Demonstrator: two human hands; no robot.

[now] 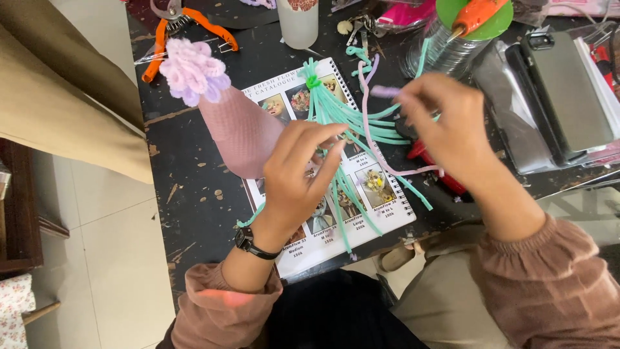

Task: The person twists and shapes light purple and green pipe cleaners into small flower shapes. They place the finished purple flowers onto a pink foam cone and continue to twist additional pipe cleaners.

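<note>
L hand (298, 169) pinches the green pipe-cleaner bundle (336, 119) over the catalogue (361, 194); one bundle, many strands. Light, bendy, fuzzy, so prob. best gripped near the tie at top. R hand (442, 126), right of catalogue, fingers clenched on 1 lilac pipe cleaner (369, 123).

Scratched black desk (194, 187) sitting over pale tiled floor (110, 258); dark wooden furniture (19, 207) standing left, tan cloth (58, 90) hanging beside it.
</note>
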